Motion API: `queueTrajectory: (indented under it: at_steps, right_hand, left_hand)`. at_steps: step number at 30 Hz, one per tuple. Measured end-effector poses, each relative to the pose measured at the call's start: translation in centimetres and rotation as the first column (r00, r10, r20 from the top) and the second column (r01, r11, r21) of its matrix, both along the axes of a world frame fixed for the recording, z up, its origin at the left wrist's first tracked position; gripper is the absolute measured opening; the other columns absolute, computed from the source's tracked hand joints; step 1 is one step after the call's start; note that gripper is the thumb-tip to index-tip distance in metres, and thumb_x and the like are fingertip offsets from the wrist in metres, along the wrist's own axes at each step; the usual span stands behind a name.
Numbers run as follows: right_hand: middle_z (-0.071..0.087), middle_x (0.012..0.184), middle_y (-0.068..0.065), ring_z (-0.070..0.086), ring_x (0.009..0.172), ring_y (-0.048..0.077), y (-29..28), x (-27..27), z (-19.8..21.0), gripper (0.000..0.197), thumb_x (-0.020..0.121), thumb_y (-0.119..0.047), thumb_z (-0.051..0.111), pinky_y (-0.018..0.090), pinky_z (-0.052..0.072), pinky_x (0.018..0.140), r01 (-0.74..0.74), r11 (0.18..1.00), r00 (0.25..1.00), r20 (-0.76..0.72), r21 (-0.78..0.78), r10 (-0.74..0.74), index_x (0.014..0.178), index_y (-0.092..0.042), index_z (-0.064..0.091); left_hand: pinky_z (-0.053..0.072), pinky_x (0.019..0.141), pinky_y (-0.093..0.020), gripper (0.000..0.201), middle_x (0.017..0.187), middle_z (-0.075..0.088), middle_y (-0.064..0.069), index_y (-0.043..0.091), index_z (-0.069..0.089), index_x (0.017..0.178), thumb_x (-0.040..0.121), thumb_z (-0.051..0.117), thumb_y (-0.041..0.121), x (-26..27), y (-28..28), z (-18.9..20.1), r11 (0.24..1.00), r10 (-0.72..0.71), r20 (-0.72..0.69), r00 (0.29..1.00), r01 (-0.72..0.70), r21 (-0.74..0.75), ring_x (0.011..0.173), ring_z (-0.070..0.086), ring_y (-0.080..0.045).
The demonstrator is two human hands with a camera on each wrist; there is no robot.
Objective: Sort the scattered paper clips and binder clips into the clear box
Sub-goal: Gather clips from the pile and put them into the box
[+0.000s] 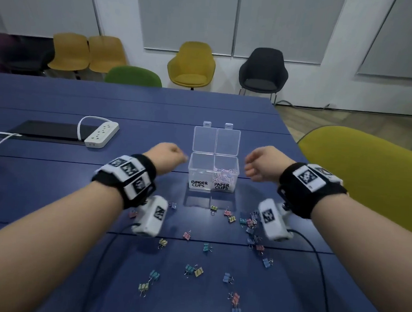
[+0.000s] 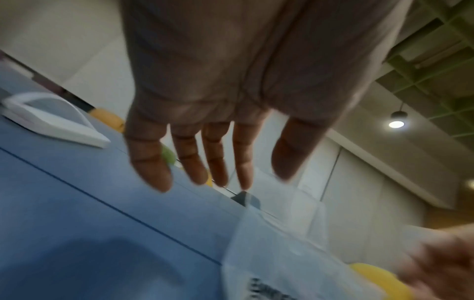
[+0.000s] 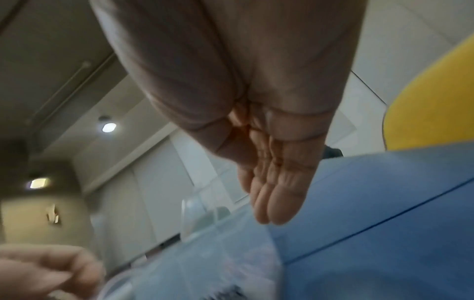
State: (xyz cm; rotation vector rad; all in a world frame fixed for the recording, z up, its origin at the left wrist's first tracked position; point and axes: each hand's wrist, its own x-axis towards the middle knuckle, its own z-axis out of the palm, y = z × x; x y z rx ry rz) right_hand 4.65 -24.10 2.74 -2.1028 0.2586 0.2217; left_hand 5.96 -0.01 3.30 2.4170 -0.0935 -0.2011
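From where I sit, the job looks about half done. On the left of the blue table lie a power strip and a dark pad, no part of my job. In the middle stands the clear box, lid swung up; its left compartment, marked for binder clips, looks empty to me, while the right one holds a heap of paper clips. I see no paper clips loose on the table. The coloured binder clips are all left to do, scattered on the near side of the box, thickest toward the right.

My left hand hovers just left of the box, fingers straight and spread in the wrist view, holding nothing. My right hand hangs just right of the box, fingers straight and close together, also empty and touching nothing.
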Motion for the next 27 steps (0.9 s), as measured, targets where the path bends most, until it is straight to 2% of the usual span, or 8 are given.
queueTrajectory:
  at_steps: [2, 6, 9, 11, 14, 17, 21, 27]
  right_hand:
    - [0.051, 0.066, 0.011, 0.049, 0.048, 0.019, -1.4, -2.8, -0.7, 0.027, 0.091, 0.007, 0.036, 0.023, 0.048, 0.044, -0.088, 0.979, 0.993, -0.092, -0.184, 0.072, 0.078, -0.007, 0.055]
    - [0.062, 0.079, 0.009, 0.062, 0.063, 0.026, -3.8, -6.5, -2.9, 0.028, 0.086, -0.019, 0.064, 0.037, 0.057, 0.061, -0.333, 0.774, 0.925, -0.343, -0.538, 0.160, 0.110, -0.005, 0.060]
    - [0.057, 0.100, 0.005, 0.068, 0.078, 0.026, -3.3, -7.6, -3.9, 0.055, 0.077, -0.045, 0.072, 0.035, 0.060, 0.066, -0.341, 0.799, 0.922, -0.342, -0.495, 0.182, 0.118, -0.014, 0.053]
    - [0.051, 0.115, 0.006, 0.066, 0.089, 0.027, -2.1, -7.6, -4.4, 0.061, 0.074, -0.050, 0.072, 0.036, 0.059, 0.074, -0.350, 0.772, 0.931, -0.292, -0.531, 0.221, 0.121, -0.017, 0.052]
    - [0.049, 0.123, 0.009, 0.058, 0.098, 0.026, 0.9, -7.5, -5.1, 0.051, 0.079, -0.041, 0.071, 0.032, 0.047, 0.080, -0.400, 0.657, 0.916, -0.252, -0.639, 0.313, 0.121, -0.018, 0.051]
    - [0.052, 0.123, 0.012, 0.056, 0.106, 0.029, 3.7, -7.5, -5.4, 0.040, 0.083, -0.024, 0.067, 0.031, 0.044, 0.083, -0.426, 0.586, 0.895, -0.225, -0.689, 0.386, 0.119, -0.014, 0.052]
    - [0.053, 0.103, 0.011, 0.054, 0.110, 0.030, 5.9, -7.7, -5.3, 0.020, 0.085, -0.011, 0.063, 0.032, 0.045, 0.084, -0.483, 0.500, 0.857, -0.272, -0.718, 0.437, 0.102, -0.011, 0.053]
    - [0.059, 0.122, 0.010, 0.059, 0.107, 0.029, 6.2, -7.7, -4.9, 0.029, 0.085, -0.006, 0.057, 0.032, 0.049, 0.083, -0.451, 0.593, 0.882, -0.234, -0.667, 0.408, 0.115, -0.009, 0.057]
  left_hand:
    - [0.035, 0.053, -0.018, 0.021, 0.097, 0.055, -0.005, 0.009, 0.062, 0.107, 0.088, 0.062, 0.018, -1.8, 3.4, -0.4, 0.971, 0.010, -0.093, 0.996, 0.013, 0.238, 0.085, 0.046, -0.016]
    - [0.045, 0.062, -0.023, 0.045, 0.092, 0.056, -0.006, 0.009, 0.058, 0.112, 0.073, 0.077, 0.020, -5.1, 8.6, -2.3, 0.873, 0.151, -0.332, 0.931, 0.031, 0.486, 0.084, 0.050, -0.020]
    - [0.056, 0.072, -0.035, 0.056, 0.088, 0.053, -0.006, 0.011, 0.051, 0.111, 0.066, 0.083, 0.016, -6.0, 9.3, -4.2, 0.924, 0.196, -0.393, 0.898, -0.035, 0.380, 0.079, 0.053, -0.022]
    - [0.056, 0.063, -0.032, 0.052, 0.086, 0.052, -0.005, 0.013, 0.048, 0.105, 0.067, 0.083, 0.012, -6.4, 8.2, -4.7, 0.962, 0.153, -0.380, 0.912, -0.049, 0.269, 0.072, 0.054, -0.020]
    - [0.059, 0.068, -0.035, 0.051, 0.099, 0.062, -0.006, 0.016, 0.049, 0.111, 0.070, 0.080, 0.019, -6.5, 5.4, -5.4, 0.966, 0.052, -0.305, 0.951, 0.029, 0.256, 0.076, 0.064, -0.025]
    - [0.051, 0.081, -0.031, 0.044, 0.117, 0.055, -0.007, 0.019, 0.051, 0.114, 0.077, 0.072, 0.028, -6.8, 2.8, -5.7, 0.867, -0.065, -0.185, 0.981, 0.147, 0.477, 0.085, 0.056, -0.025]
    - [0.047, 0.087, -0.032, 0.027, 0.123, 0.056, -0.014, 0.011, 0.055, 0.112, 0.086, 0.057, 0.017, -6.9, 0.6, -6.1, 0.809, -0.166, -0.156, 0.974, 0.225, 0.543, 0.105, 0.058, -0.030]
    - [0.045, 0.094, -0.034, 0.029, 0.126, 0.056, -0.015, 0.006, 0.057, 0.117, 0.089, 0.049, 0.009, -7.2, 0.1, -6.0, 0.762, -0.201, -0.163, 0.966, 0.258, 0.594, 0.113, 0.056, -0.032]
